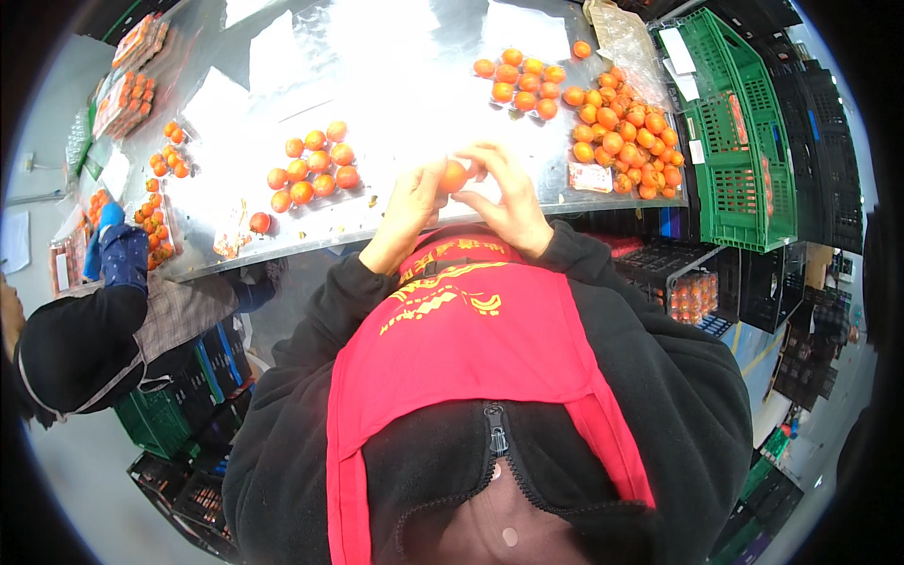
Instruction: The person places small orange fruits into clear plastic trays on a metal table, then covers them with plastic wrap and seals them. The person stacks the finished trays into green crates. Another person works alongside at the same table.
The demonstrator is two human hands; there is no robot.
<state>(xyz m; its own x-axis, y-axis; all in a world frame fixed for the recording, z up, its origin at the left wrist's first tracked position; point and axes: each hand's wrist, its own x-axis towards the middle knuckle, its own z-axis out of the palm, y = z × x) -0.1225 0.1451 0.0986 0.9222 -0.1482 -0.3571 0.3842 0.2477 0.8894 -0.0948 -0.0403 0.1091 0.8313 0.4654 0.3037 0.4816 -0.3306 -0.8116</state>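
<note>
An orange persimmon (453, 176) is between my two hands, just above the near edge of the metal table (395, 219). My left hand (415, 196) grips its left side. The thumb and fingertips of my right hand (507, 194) close on its right side. Left of my hands, several persimmons stand in rows in a clear tray (313, 169). One loose persimmon (260, 223) lies near that tray's front left. Beyond my right hand is another filled clear tray (525, 85). A large heap of persimmons (628, 138) covers the table's right end.
Green plastic crates (734, 141) stand right of the table. Paper sheets (526, 32) lie at the back under strong glare. A co-worker (85, 332) stands at the left, with a blue-gloved hand (111, 214) near more fruit. Black crates (678, 275) are stacked below the table's right end.
</note>
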